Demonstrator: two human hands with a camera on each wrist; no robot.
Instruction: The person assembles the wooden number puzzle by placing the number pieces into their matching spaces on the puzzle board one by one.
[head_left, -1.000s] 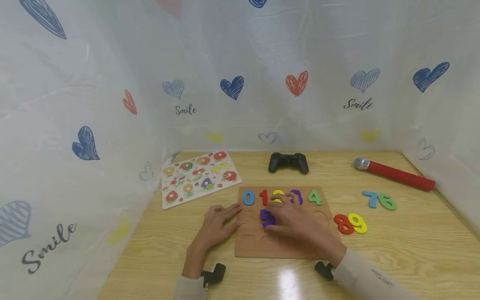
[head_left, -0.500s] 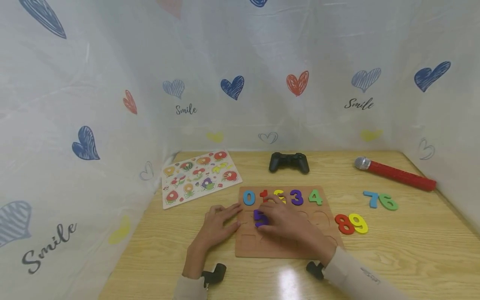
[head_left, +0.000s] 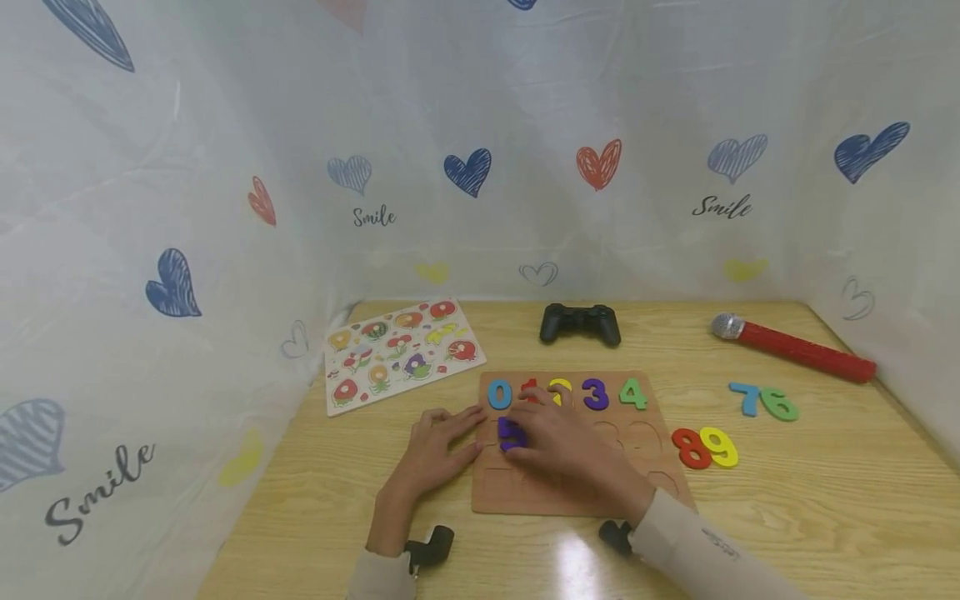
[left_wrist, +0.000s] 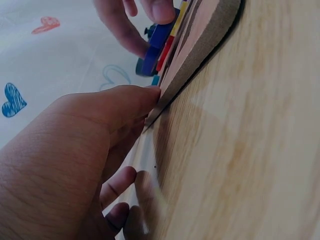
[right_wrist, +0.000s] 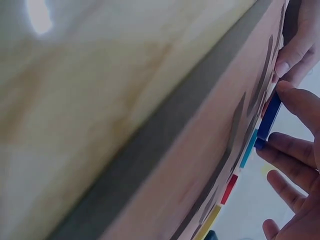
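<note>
A purple number five [head_left: 512, 435] is pinched between the thumb and fingers of my right hand [head_left: 558, 437]. It is held over the left end of the middle row of a brown wooden puzzle board [head_left: 491, 500]. In the right wrist view the purple five [right_wrist: 270, 116] stands tilted, thumb at one end and fingertips at the other. My left hand [head_left: 429, 454] lies at the board's left edge, its thumb and forefinger touching that edge, the other fingers loose. A blue zero [head_left: 499, 394], a purple three [head_left: 596, 394] and a green four [head_left: 633, 394] sit in the top row; my right hand partly covers the red one and yellow two.
Right of the board lie a red eight [head_left: 691, 448], a yellow nine [head_left: 719, 447], a blue seven [head_left: 746, 398] and a green six [head_left: 779, 405]. Behind are a fruit puzzle board [head_left: 405, 358], a black game controller [head_left: 580, 325] and a red microphone [head_left: 798, 348]. Curtains surround the table.
My right hand has slid left across the board with the purple five, uncovering the three in the top row and partly hiding the one. My left hand has stayed at the board's edge.
</note>
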